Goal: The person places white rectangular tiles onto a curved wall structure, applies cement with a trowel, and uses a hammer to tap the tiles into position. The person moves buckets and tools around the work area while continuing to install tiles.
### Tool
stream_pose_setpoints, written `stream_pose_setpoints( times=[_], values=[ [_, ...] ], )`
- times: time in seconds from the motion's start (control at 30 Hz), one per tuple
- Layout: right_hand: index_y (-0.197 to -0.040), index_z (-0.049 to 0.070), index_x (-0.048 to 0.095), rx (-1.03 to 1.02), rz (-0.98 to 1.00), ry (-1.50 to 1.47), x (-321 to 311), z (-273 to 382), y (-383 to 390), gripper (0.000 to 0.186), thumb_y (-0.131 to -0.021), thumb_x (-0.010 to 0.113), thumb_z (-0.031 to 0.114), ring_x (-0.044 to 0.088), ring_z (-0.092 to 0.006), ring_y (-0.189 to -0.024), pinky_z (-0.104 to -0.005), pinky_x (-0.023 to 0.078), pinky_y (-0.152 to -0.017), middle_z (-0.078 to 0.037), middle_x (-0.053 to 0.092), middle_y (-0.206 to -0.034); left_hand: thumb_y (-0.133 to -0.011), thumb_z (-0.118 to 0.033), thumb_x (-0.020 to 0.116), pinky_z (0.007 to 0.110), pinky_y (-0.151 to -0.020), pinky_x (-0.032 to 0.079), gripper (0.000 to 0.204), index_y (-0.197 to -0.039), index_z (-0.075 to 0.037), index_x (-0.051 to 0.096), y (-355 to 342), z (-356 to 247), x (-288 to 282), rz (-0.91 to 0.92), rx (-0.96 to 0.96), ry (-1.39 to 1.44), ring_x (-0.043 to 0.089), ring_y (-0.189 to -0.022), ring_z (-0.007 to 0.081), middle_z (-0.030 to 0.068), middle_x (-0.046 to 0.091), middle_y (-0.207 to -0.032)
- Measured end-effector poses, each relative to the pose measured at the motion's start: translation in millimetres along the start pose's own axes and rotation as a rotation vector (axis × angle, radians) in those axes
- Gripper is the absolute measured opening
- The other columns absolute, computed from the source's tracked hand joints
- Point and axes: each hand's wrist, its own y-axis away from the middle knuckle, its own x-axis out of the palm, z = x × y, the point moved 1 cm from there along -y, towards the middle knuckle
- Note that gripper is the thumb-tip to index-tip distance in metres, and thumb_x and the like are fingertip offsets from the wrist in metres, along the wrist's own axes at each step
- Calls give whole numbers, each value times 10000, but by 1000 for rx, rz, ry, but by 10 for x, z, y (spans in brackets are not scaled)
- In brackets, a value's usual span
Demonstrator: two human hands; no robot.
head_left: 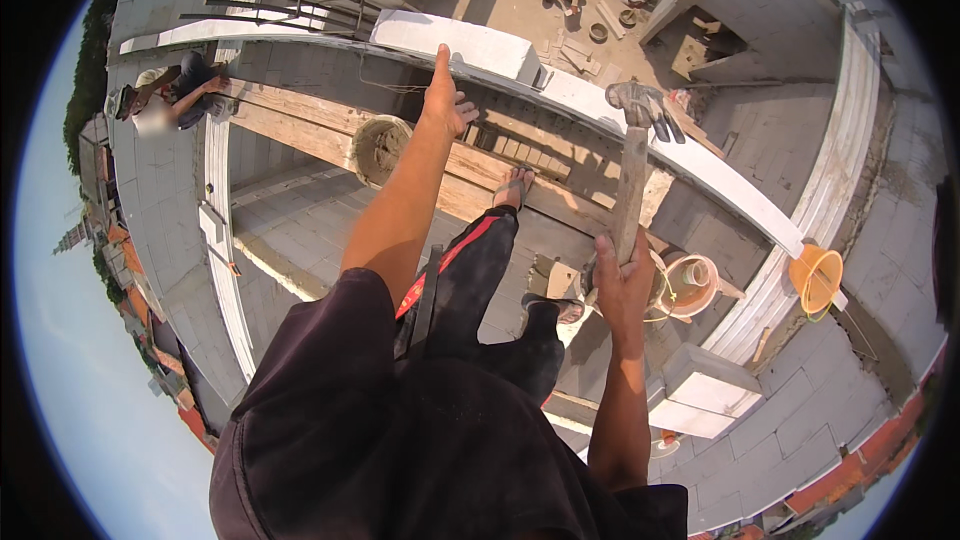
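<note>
The right hand (622, 275) grips the hammer (633, 180) low on its handle, sensible for something probably head-heavy; the left hand (447, 105), fingers loosely spread, is near the white block (460, 46).

Shirt (430, 440) filling 6 o'clock, looking dark, near black with brownish cast; few pale specks dotting chest. Left sleeve (345, 315) ending near elbow at 8 o'clock, plain hem showing. Curved seam (238, 445) running down between 7 and 8 o'clock. Right sleeve (645, 510) showing at 5 o'clock. Trousers (480, 280) looking black; red stripe (466, 243) edging left leg, pale marking sitting within red. Dark strap (427, 300) hanging near 7 o'clock. Open sandals (512, 196) showing at 1 and 4 o'clock. Left hand (445, 105), right hand (622, 285) going bare.
</note>
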Motion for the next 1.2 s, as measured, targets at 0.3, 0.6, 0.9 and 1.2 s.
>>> stream_pose_setpoints(
  times=[0.3, 0.6, 0.9, 1.2],
  values=[
    [-1146, -18, 605, -215, 80, 317, 963, 839, -939, 283, -1014, 675, 223, 642, -232, -633, -367, 489, -604, -159, 635, -701, -871, -633, 752, 656, -1167, 321, 1112, -1627, -26, 208, -608, -105, 107, 108, 7, 247, 342, -1453, 543, 295, 180, -1668],
    [-1166, -9, 554, -268, 268, 694, 1198, 515, -1742, 356, -1008, 665, 290, 685, -483, -734, -531, 515, -619, -270, 678, -755, -781, -592, 862, 704, -1098, 321, 935, -1449, -11, 559, -546, -133, 158, -28, -4, 307, 536, -1287, 461, 165, 426, -1583],
    [-1114, -38, 572, -321, 360, 685, 1251, 546, -1646, 368, -1051, 609, 323, 698, -475, -762, -503, 512, -650, -286, 682, -781, -800, -584, 841, 595, -1111, 387, 1105, -1563, 42, 342, -378, 131, -106, -661, 87, 208, 456, -1390, 394, 272, 367, -1570],
    [-1167, -19, 576, -390, 402, 724, 1345, 1124, -1845, 306, -1044, 622, 257, 686, -471, -725, -480, 518, -646, -266, 693, -786, -973, -192, 688, 475, -1018, 480, 467, -1339, 66, 553, 339, -212, 373, -607, 867, 86, 605, -1169, 411, 243, 603, -1269]
  ],
)
